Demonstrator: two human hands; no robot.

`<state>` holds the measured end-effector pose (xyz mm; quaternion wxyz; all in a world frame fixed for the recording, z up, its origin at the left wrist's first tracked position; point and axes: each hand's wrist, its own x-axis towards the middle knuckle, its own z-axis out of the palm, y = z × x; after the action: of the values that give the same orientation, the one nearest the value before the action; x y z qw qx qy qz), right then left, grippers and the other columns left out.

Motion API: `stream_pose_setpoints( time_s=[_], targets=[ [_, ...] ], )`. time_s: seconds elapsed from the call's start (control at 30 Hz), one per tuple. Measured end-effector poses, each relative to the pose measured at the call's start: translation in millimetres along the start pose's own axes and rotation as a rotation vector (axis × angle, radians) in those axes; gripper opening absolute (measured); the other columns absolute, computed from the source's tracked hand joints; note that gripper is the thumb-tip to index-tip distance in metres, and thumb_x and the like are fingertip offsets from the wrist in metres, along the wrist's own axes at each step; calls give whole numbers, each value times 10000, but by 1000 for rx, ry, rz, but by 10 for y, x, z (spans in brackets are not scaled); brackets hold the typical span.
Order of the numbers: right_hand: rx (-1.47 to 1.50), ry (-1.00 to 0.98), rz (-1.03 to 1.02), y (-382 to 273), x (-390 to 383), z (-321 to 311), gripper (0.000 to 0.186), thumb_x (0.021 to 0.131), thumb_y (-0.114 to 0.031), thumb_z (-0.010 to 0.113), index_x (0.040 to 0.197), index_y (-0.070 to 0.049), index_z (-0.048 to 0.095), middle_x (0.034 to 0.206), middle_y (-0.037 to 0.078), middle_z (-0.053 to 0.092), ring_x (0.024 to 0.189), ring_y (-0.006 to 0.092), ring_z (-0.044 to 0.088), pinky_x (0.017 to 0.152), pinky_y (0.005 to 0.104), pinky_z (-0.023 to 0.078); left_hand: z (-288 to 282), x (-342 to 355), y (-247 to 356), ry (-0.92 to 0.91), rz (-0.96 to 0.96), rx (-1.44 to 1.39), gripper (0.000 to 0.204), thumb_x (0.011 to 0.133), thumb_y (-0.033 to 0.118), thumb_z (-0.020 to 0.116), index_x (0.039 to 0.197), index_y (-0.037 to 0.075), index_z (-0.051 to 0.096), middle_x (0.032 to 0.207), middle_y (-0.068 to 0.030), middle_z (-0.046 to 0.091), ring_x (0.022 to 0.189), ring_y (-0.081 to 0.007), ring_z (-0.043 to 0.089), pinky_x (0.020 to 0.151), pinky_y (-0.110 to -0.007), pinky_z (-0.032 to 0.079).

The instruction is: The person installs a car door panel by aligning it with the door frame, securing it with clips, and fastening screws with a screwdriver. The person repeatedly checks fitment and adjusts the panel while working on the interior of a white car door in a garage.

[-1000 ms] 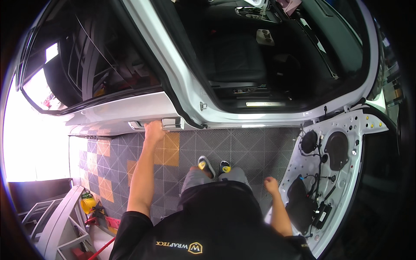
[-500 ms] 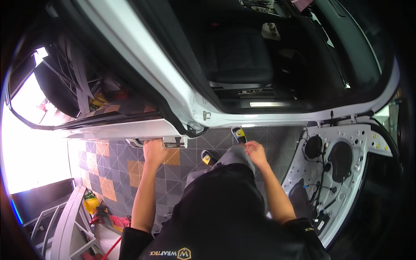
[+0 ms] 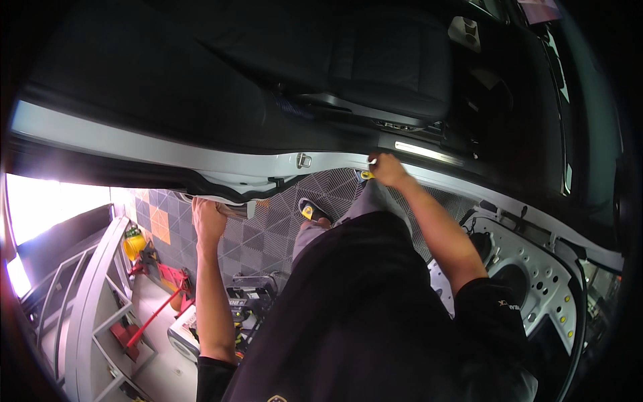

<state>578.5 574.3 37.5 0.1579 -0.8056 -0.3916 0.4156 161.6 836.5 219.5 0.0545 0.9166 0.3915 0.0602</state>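
My left hand is closed around the door handle of the white car's rear door, seen edge-on at the left. My right hand is over the white door sill, below the front seat. Its fingers are pinched together, with a small white bit at their tips, too small to name. A metal latch striker sits on the body pillar between my hands.
The front door stands open at the right, its inner metal panel bare. At lower left are a grey metal frame, a red jack and a yellow container. A black tool case lies by my left forearm.
My view has shifted forward over the car. My right hand has moved up from beside my knee to the sill. My left hand stays on the handle, and the rear door shows more edge-on.
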Motion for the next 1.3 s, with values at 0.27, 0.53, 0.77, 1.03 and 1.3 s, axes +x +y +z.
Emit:
stream_pose_setpoints(
  time_s=[0.27, 0.53, 0.77, 1.03, 1.3],
  targets=[
    [-153, 152, 173, 1297, -306, -444, 307, 957, -250, 592, 1113, -40, 753, 1118, 249, 749, 1100, 451, 703, 976, 511, 563, 102, -143, -79, 111, -33, 25, 67, 676, -5, 671, 717, 2, 618, 880, -162, 655, 1008, -389, 620, 1060, -496, 446],
    [8, 165, 373, 1754, -1344, 579, 300, 896, -247, 645, 1081, -57, 786, 1111, 259, 755, 1106, 432, 716, 991, 486, 562, 102, -344, -396, 116, -22, 61, 155, 718, -12, 631, 870, 0, 657, 940, -168, 672, 1063, -390, 620, 1167, -538, 386],
    [196, 81, 387, 1252, -1986, 1757, 332, 914, -263, 637, 1122, -41, 772, 1132, 264, 751, 1123, 428, 712, 1001, 484, 547, 57, -559, -871, 100, -101, 90, 259, 763, -46, 651, 1018, -5, 665, 974, -158, 656, 1074, -382, 621, 1203, -562, 349],
    [280, 108, 482, 1164, -2242, 2240, 332, 899, -249, 647, 1094, -11, 773, 1063, 253, 767, 1079, 415, 734, 940, 468, 570, -121, -934, -1397, 78, -207, 75, 620, 797, 14, 751, 1380, -41, 548, 1409, -223, 560, 1471, -426, 411, 1274, -533, 291],
    [335, 128, 364, 851, -2119, 2326, 315, 906, -246, 639, 1044, -2, 781, 903, 214, 775, 817, 318, 781, 780, 419, 611, -233, -1372, -1628, 206, -377, -109, 927, 859, 22, 712, 1663, 19, 251, 1750, -208, 196, 1624, -410, 167, 1322, -455, 234]
  ],
)
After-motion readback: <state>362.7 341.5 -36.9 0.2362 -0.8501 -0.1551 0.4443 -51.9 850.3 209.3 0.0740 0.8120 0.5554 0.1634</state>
